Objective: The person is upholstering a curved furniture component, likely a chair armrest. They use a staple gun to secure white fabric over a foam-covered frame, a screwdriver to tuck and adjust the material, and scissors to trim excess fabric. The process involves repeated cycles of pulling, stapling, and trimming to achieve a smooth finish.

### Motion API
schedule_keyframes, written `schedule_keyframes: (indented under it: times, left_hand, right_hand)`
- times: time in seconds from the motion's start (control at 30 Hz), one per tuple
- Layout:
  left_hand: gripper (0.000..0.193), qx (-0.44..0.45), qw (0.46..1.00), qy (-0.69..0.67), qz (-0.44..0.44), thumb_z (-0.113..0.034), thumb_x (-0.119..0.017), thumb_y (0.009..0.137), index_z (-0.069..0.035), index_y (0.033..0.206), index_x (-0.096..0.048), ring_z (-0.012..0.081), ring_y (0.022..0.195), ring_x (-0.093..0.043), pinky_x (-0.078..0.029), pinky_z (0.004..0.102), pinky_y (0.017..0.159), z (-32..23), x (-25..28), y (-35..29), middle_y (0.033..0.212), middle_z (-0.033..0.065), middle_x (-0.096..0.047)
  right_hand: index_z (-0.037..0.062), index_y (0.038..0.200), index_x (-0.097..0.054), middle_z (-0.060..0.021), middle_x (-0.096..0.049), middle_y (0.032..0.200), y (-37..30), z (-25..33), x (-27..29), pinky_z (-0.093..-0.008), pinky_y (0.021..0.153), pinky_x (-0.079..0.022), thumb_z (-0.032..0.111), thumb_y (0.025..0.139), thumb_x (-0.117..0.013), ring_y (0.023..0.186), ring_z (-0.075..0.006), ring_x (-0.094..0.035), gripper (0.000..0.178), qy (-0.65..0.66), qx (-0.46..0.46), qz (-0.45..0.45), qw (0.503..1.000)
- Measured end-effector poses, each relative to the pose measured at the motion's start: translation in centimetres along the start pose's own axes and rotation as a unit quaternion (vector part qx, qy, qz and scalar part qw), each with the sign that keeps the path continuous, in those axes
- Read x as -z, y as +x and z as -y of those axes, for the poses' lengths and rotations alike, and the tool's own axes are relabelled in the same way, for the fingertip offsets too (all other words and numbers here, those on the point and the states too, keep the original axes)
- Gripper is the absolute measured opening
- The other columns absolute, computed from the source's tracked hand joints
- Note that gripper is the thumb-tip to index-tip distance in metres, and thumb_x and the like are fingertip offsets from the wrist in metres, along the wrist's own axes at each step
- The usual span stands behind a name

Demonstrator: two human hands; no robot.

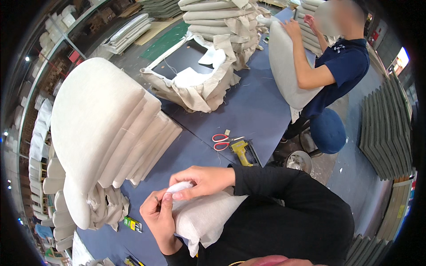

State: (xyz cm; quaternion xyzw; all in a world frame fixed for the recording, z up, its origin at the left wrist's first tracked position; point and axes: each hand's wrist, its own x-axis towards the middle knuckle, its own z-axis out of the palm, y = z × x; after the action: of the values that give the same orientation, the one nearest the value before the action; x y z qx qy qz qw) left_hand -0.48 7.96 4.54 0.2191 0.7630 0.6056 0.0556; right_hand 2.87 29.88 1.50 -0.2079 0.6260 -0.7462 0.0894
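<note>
A pale fabric-covered upholstered panel (202, 217) leans against my black-sleeved body at the table's near edge. My right hand (203, 179) grips its upper end, thumb pressed on the cloth. My left hand (159, 217) pinches the same end from the left, its thumb close to the other. A small dark, thin thing shows by the left fingers, too small to name. Beyond my right hand lie red-handled scissors (221, 142) and a yellow staple gun (240, 153).
Stacked upholstered panels (102, 119) rise at the left. Beyond, an unfinished panel (177, 66) lies with loose cloth around it. Across the blue table (248, 106), a person (339, 66) handles another panel (286, 71). A blue stool (327, 131) and a bucket (306, 159) stand right.
</note>
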Motion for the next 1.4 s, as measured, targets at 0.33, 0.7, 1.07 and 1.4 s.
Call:
schedule_keyframes:
  times: [0.33, 0.7, 1.07, 1.4]
  left_hand:
    - [0.01, 0.036, 0.999, -0.02, -0.017, -0.005, -0.077, 0.097, 0.004, 0.101, -0.075, 0.0032, 0.066, -0.048, -0.035, 0.0222, 0.059, -0.2, 0.0, -0.2, 0.077, -0.0025, -0.065]
    - [0.018, -0.13, 0.986, -0.084, -0.056, -0.008, -0.071, 0.097, 0.002, 0.082, -0.067, 0.0143, 0.068, -0.055, -0.038, 0.0282, 0.062, 1.5, 1.0, 0.1, 0.076, 0.0051, -0.063]
    - [0.021, 0.022, 0.995, 0.058, 0.073, -0.009, -0.075, 0.097, 0.003, 0.086, -0.063, 0.0052, 0.064, -0.04, -0.031, 0.0263, 0.057, -0.8, -0.5, 1.1, 0.067, -0.0021, -0.049]
    - [0.027, -0.182, 0.972, -0.102, 0.106, -0.022, -0.074, 0.095, 0.0, 0.079, -0.068, 0.0149, 0.062, -0.058, -0.04, 0.0297, 0.058, 1.0, 1.2, -0.5, 0.072, 0.008, -0.068]
  right_hand:
    - [0.0065, 0.094, -0.069, 0.006, -0.056, 0.073, 0.3, -1.5, -0.8, -0.0251, 0.061, -0.039, 0.038, 0.109, -0.066, 0.067, -0.0048, -0.049, 0.035, 0.167, -0.072, -0.055, 0.982]
    - [0.0067, 0.108, -0.072, 0.0065, -0.057, 0.078, -0.1, -2.9, 1.9, -0.0227, 0.055, -0.036, 0.023, 0.109, -0.062, 0.065, -0.0018, -0.045, 0.019, 0.318, -0.014, -0.237, 0.918]
    - [0.0018, 0.114, -0.07, 0.0012, -0.061, 0.074, -0.7, -1.3, -1.5, -0.0284, 0.061, -0.043, 0.036, 0.111, -0.062, 0.068, -0.0068, -0.053, 0.035, 0.046, -0.009, -0.129, 0.99]
    - [0.0097, 0.097, -0.058, 0.0048, -0.052, 0.076, -0.4, -2.2, 0.4, -0.0222, 0.055, -0.039, 0.025, 0.113, -0.057, 0.061, -0.0038, -0.047, 0.022, 0.343, -0.038, -0.338, 0.876]
